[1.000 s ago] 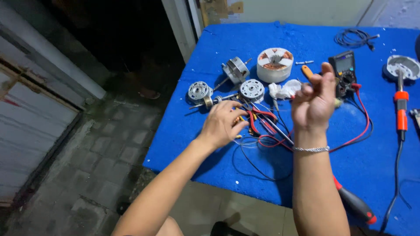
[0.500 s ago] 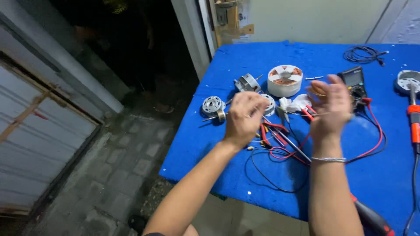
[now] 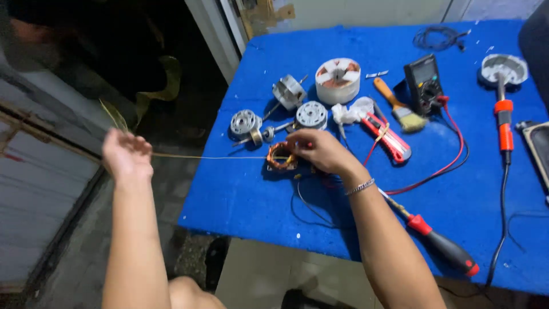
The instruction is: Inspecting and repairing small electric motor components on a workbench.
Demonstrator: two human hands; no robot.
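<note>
My right hand [image 3: 321,152] presses on a small motor stator with copper windings [image 3: 280,156] that lies on the blue table [image 3: 240,194]. A thin yellowish strand [image 3: 206,157] runs taut from the stator out to the left, past the table edge. My left hand [image 3: 127,155] is closed on the far end of that strand, held out over the floor. A bracelet circles my right wrist.
Around the stator lie metal motor end caps [image 3: 246,122], a rotor with shaft [image 3: 311,114], a round white housing [image 3: 337,80], a red cutter [image 3: 389,136], a paintbrush [image 3: 397,106], a multimeter [image 3: 423,83] with red and black leads, a soldering iron [image 3: 503,123] and a screwdriver [image 3: 434,240].
My left hand has swung from over the table far out to the left, drawing the strand taut. My right hand has dropped from mid-air onto the stator. The camera moved closer.
</note>
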